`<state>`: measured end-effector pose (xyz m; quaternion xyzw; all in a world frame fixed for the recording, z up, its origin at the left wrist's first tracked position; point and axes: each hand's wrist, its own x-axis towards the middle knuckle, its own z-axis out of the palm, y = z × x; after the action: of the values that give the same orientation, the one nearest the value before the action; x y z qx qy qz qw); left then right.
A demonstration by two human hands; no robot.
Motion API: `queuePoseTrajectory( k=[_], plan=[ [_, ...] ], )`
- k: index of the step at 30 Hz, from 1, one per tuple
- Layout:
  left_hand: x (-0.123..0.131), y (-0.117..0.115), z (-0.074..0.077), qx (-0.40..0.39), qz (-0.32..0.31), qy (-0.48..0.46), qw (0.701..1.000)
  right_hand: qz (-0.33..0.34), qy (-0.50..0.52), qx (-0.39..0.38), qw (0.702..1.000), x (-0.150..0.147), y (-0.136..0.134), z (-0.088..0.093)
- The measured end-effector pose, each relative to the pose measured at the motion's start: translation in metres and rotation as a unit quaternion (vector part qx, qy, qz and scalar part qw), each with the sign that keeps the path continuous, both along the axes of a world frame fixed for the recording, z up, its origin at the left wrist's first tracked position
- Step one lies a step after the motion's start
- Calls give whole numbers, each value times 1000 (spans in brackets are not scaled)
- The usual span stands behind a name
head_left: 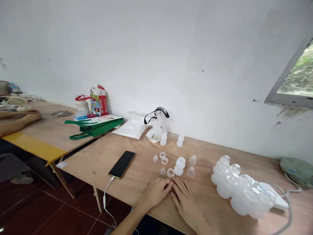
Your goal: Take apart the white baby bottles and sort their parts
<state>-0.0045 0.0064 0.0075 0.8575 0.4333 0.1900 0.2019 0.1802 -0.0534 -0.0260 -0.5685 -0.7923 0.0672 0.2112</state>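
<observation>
My left hand (156,192) and my right hand (185,199) lie flat, palms down, side by side on the plywood table (107,156), fingertips nearly touching. Both are open and hold nothing. Just beyond the fingers lie small clear plastic parts: rings (170,172), little caps (155,158), clear domes (190,172) and a small translucent bottle (179,165). Two more small bottles (163,138) stand farther back. A cluster of several translucent bottles (241,189) lies to the right of my right hand.
A black phone (122,164) with a white cable lies to the left. White bags (133,126), a green bag (95,125) and a red carton (100,101) sit at the back. Another person's arms (19,119) rest on the left table. A grey-green pouch (297,169) lies far right.
</observation>
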Motion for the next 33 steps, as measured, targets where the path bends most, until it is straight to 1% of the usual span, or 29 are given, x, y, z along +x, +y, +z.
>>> queuePoseTrajectory(
  k=[3, 6, 33],
  plan=[
    [2, -2, 1, 5, 1, 6, 1000, -4, -12, 33, 999, -4, 2, -3],
    [2, -2, 2, 10, 1, 11, 1000, -4, -14, 47, 999, -3, 0, -5],
    [3, -3, 5, 0, 0, 23, 1000, -5, -23, 51, 998, -3, 0, -4]
  ],
)
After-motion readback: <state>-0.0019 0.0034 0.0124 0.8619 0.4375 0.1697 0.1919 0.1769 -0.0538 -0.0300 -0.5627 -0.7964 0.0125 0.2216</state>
